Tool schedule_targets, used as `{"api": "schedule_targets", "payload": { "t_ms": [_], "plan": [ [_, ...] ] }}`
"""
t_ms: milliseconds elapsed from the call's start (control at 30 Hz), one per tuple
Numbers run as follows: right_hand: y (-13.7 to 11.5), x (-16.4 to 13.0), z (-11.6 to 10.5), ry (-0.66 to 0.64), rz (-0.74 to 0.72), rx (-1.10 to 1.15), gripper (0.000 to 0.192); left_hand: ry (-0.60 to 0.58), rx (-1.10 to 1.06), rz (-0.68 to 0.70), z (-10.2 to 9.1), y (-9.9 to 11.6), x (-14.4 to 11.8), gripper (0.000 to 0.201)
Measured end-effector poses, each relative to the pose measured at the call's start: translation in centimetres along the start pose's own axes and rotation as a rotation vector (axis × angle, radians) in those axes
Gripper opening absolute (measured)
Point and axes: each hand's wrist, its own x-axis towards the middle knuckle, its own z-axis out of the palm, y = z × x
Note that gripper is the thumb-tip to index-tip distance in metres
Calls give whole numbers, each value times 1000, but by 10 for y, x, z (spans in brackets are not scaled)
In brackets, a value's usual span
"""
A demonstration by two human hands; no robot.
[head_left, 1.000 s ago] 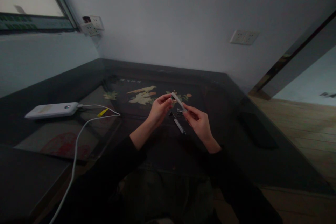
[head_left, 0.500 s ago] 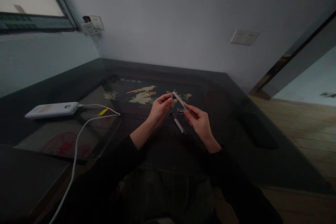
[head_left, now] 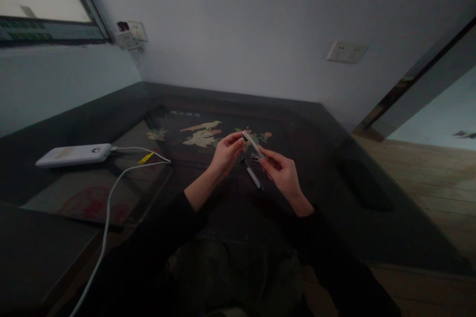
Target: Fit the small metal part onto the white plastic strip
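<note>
- White stick point(head_left: 252, 142), thin and pale, raised above the table between both hands, slanting from upper left down to lower right; make too small and dim to tell.
- Dark glass-topped table point(head_left: 334, 193), largest thing in view, filling the middle from the left wall to the wooden floor on the right; under the glass, an inlaid picture point(head_left: 203, 134) of pale birds and leaves with orange touches, just behind the hands.
- Red-patterned sheet point(head_left: 89, 203) lying under or on the glass at the near left, faint in the low light.
- White power bank point(head_left: 74, 154) flat on the left of the table, well apart from the hands; white cable point(head_left: 111, 193) plugged into its right end, looping toward the middle and then running off the near edge, with a small yellow tag point(head_left: 146, 158) near the plug.
- Left hand point(head_left: 225, 152), black-sleeved, fingers pinched narrowly on the upper end of the white stick.
- Right hand point(head_left: 280, 173), black-sleeved too, thumb and fingertips closed on the lower end of the same stick.
- Dark slim piece with a pale stripe point(head_left: 254, 177) lying on the glass just below and between the hands, untouched.
- Small metallic part point(head_left: 255, 158) on the glass just beside the right fingertips; shape unclear.
- No containers discernible anywhere on the table.
</note>
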Motion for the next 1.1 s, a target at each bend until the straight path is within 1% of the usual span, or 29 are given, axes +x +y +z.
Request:
{"api": "schedule_targets", "payload": {
  "t_ms": [167,400,633,733,933,1100],
  "plan": [
    [-2,0,1,-44,18,46,39,19,17,4,0,1,0,30],
    [0,4,-1,29,20,-41,40,26,37,-9,0,-1,0,35],
    [2,4,-2,65,21,-56,41,20,61,-30,0,-1,0,36],
    [0,3,-1,44,28,-34,41,33,54,-18,0,-1,0,36],
    [-3,1,0,-24,41,46,38,16,43,10,1,2,-1,30],
    [-1,0,1,-40,59,86,39,7,51,12,0,1,0,30]
  ]
}}
